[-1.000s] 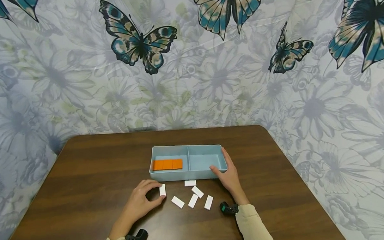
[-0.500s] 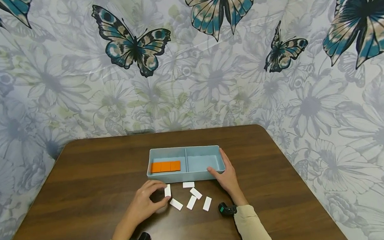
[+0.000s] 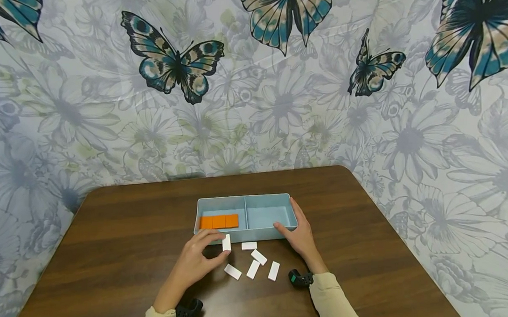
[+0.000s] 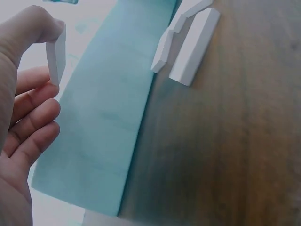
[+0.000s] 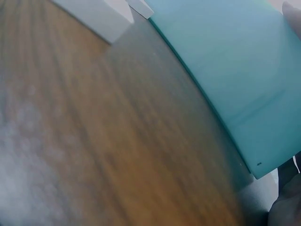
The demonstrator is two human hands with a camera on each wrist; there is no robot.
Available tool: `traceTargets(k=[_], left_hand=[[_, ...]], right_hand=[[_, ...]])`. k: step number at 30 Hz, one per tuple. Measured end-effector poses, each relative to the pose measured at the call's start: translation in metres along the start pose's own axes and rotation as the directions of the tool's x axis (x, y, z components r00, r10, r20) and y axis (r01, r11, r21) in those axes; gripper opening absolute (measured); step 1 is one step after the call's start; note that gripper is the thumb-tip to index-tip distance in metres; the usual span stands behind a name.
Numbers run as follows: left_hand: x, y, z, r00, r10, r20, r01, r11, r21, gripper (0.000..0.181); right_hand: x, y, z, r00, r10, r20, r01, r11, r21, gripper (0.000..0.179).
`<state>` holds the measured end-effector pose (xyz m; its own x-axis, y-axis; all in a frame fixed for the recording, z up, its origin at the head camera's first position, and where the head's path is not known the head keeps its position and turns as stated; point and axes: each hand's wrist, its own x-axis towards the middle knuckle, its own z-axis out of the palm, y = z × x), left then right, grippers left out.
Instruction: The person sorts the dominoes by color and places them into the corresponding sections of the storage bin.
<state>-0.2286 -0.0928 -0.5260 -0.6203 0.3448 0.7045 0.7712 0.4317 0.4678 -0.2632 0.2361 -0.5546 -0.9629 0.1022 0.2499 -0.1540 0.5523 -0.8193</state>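
Observation:
A white rectangular block (image 3: pixel 227 243) is pinched between the thumb and fingers of my left hand (image 3: pixel 191 261). It is held up near the front wall of a light blue two-compartment box (image 3: pixel 259 235). In the left wrist view, the held block (image 4: pixel 57 59) is off the table, beside the box wall (image 4: pixel 108 113). My right hand (image 3: pixel 302 237) holds the box's right end, thumb at the near rim and fingers along the end. Several orange blocks (image 3: pixel 219 221) lie in a row in the left compartment; the right compartment has nothing in it.
Several loose white blocks (image 3: pixel 253 269) lie on the brown table (image 3: pixel 129 229) in front of the box, between my hands. One white block (image 3: pixel 249 246) lies close along the box's front wall. A butterfly-patterned cloth (image 3: pixel 255 121) hangs behind the table.
My left hand has moved right, then up toward the box, with the white block between its fingers. My right hand stays at the box's right end. The head view has shifted slightly.

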Motion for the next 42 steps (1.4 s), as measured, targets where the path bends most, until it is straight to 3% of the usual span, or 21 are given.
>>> traceTargets(k=[3,9,19,27,35,42], left_hand=[[0.007,0.002,0.001,1.0,0.008,-0.011,-0.008,1.0,0.017,0.045],[0.02,0.007,0.001,0.999,-0.025,0.03,0.023,0.999,0.048,0.042],[0.045,0.005,0.01,0.999,-0.018,0.052,0.016,0.999,0.032,0.039],[0.055,0.006,0.018,0.991,-0.092,0.097,0.09,0.996,0.021,0.035],[0.064,0.006,0.025,0.971,-0.189,0.144,0.189,0.982,0.014,0.033],[0.074,0.005,0.034,0.972,-0.159,0.175,0.156,0.987,0.033,0.034]], right_hand=[[0.0,0.001,0.0,1.0,0.001,-0.001,-0.001,1.0,0.001,0.093],[0.0,0.001,0.001,1.0,0.0,0.004,0.0,1.0,0.003,0.093],[0.0,0.0,0.002,1.0,-0.015,-0.016,0.015,1.0,0.019,0.092],[0.0,0.0,0.002,1.0,-0.022,-0.018,0.022,0.999,0.022,0.092],[0.0,0.001,0.002,1.0,-0.025,-0.012,0.026,1.0,0.018,0.092],[0.001,0.001,0.003,1.0,-0.016,-0.02,0.017,1.0,0.019,0.093]])
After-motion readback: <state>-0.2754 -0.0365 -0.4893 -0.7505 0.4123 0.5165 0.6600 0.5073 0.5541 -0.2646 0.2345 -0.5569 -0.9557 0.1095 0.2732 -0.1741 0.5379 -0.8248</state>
